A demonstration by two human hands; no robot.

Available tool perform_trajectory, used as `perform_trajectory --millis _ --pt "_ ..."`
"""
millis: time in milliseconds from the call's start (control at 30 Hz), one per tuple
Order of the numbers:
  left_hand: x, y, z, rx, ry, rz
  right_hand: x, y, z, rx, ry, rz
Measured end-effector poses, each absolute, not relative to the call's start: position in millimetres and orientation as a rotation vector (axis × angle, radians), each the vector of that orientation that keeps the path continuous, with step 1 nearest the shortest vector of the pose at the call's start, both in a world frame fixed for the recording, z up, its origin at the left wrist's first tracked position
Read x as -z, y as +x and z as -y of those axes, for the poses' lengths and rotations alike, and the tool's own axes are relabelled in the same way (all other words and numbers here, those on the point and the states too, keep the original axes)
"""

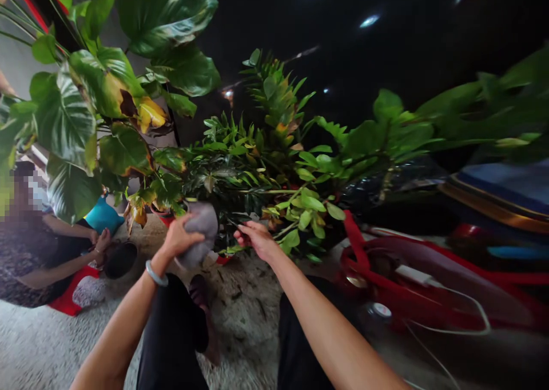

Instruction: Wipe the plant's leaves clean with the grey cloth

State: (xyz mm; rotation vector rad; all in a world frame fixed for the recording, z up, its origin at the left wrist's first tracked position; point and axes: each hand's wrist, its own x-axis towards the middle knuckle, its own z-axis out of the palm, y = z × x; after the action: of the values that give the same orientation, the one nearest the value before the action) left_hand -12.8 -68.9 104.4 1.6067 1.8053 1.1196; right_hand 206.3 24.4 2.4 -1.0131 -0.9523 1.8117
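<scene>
Rough concrete floor (253, 344) spreads at six o'clock. Left hand (182, 238) grips a grey cloth-like bundle (205, 227) at eight; right hand (259, 240), its hold unclear, is at dark foliage (227, 230) near seven: seemingly leaf-handling, calling for gentle fingers.

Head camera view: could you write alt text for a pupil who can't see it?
A person's left hand holds a blurred grey item while their right hand is among green plants, one with a yellowed leaf. At left, another person is partly visible; at right is a red container with a white cable.
</scene>
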Motion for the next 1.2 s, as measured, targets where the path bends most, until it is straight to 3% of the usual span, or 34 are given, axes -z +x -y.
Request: perform_trajectory --millis 100,167,333,433,633,733,900,1000,1067,1200 --pt "-74 -14 111 -0.865 1.617 -1.727 0 208 -25 -1.792 -1.069 0.967" --pt "-87 -19 129 -0.842 1.591 -1.721 2 211 -26 -1.791 -1.092 0.962" --pt "-164 -28 95 -1.345 1.540 -1.855 0 210 -26 -1.802 -1.035 0.947" --pt "-166 -19 59 -1.473 1.502 -1.872 -3 206 -25 -1.812 -1.011 0.953" --pt "-85 11 88 -0.867 1.575 -1.739 -2 207 -25 -1.832 -1.016 0.942" --pt "-95 10 115 -0.754 1.653 -1.590 1 213 -26 -1.845 -0.978 0.963" --pt "-174 9 70 -1.400 1.686 -1.633 3 216 -27 -1.805 -1.021 0.953" --pt "-187 24 22 -1.567 1.698 -1.694 7 213 -30 -1.801 -1.008 0.970" --pt "-172 35 8 -1.349 1.805 -1.709 11 211 -32 -1.808 -0.983 0.997" --pt "-130 41 41 -0.580 2.062 -1.553 26 211 -32 -1.732 -0.920 0.985"
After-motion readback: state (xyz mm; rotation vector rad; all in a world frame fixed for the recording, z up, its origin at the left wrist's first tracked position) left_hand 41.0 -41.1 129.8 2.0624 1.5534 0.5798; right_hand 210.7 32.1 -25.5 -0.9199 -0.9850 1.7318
